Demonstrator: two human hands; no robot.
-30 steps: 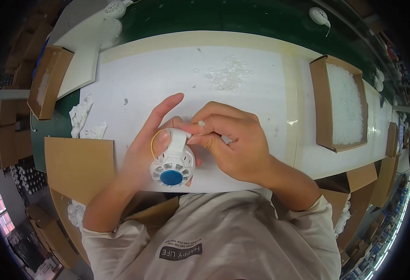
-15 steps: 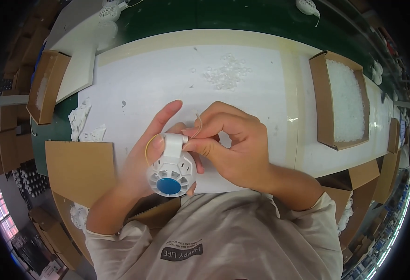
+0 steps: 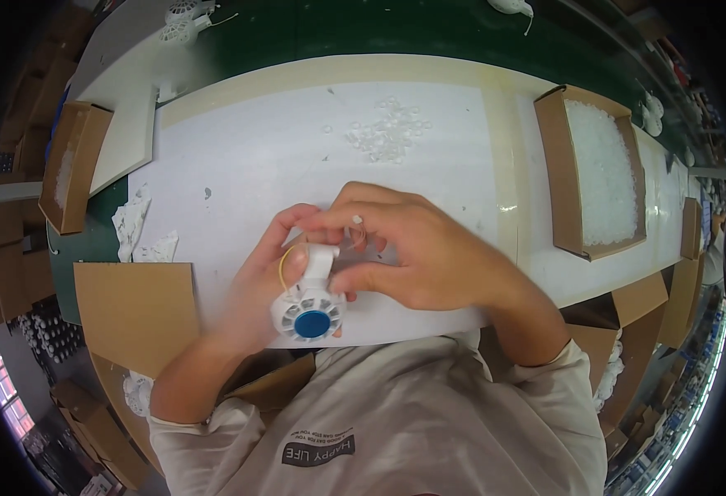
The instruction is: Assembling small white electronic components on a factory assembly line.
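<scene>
In front of my torso, my left hand wraps around a small white fan head with a slotted round grille and a blue centre disc. A thin yellow wire arcs beside its neck, near my left thumb. Bent around the fan's right side is my right hand, its thumb against the housing and its fingers curled by the neck. A thin cord with a small pale tip shows at my right fingers; how it is gripped is partly hidden. Small clear pieces lie loosely piled beyond my hands.
A white sheet covers the worktop. At the right stands a cardboard box full of translucent pieces; another cardboard box is at the left. A cardboard flap lies near my left elbow. Similar white fan parts sit at the far left.
The fan head has tilted and shifted slightly to the right. My left index finger has folded inward, and my right hand has moved from pinching the cord to lying around the fan's side.
</scene>
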